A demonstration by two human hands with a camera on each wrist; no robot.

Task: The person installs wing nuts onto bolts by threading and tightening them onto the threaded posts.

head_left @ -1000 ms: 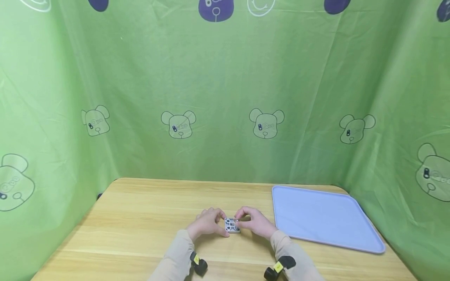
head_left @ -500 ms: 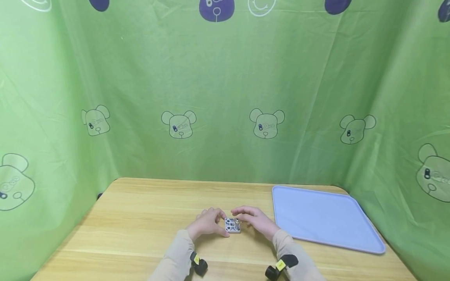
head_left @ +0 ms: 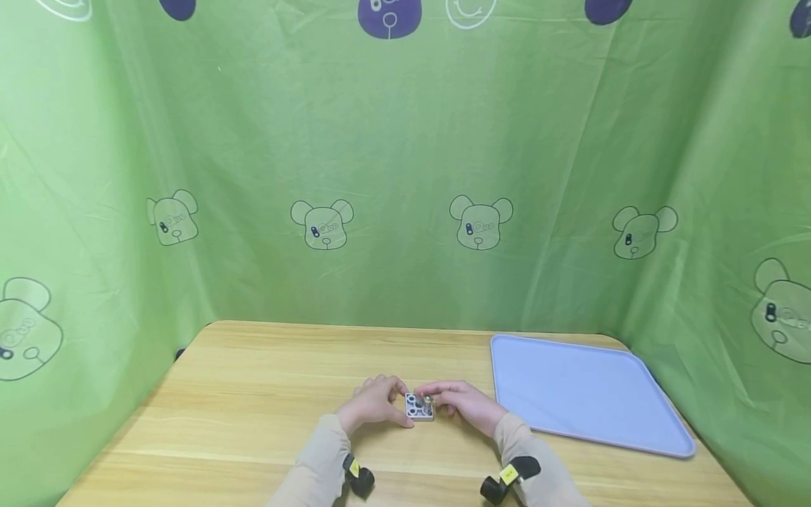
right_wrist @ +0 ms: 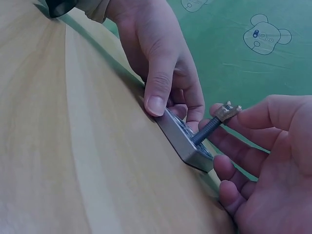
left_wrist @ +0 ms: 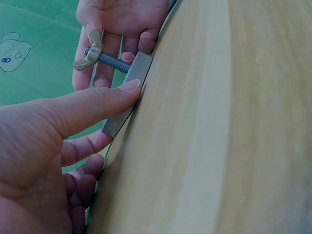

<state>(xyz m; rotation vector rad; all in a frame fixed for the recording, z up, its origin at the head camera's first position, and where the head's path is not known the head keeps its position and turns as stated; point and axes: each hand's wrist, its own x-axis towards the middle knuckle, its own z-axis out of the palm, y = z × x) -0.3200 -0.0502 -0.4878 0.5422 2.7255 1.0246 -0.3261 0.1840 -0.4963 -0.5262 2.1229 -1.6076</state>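
My left hand point(head_left: 372, 402) grips a small square grey metal block point(right_wrist: 178, 144) at its left side, thumb on one edge and fingers on the opposite one. Round holes show in the block's upper face in the head view. A threaded bolt point(right_wrist: 206, 130) stands up from the block near its right end. On the bolt's upper end sits a brass-coloured wing nut point(left_wrist: 93, 54), well above the block. My right hand point(head_left: 467, 405) has its thumb against a wing of the nut, with the index finger behind it. The other fingers curl loosely beside the block.
A light blue tray point(head_left: 570, 387) lies on the wooden table point(head_left: 266, 394) to the right of my right hand. Green cloth point(head_left: 405, 282) printed with bear heads hangs behind the table and along both sides. Each wrist wears a small black camera.
My right hand came off the wing nut, its fingers spreading rightward, then returned with thumb and index finger at it. The bolt and nut show more plainly now. My left hand stays on the block.
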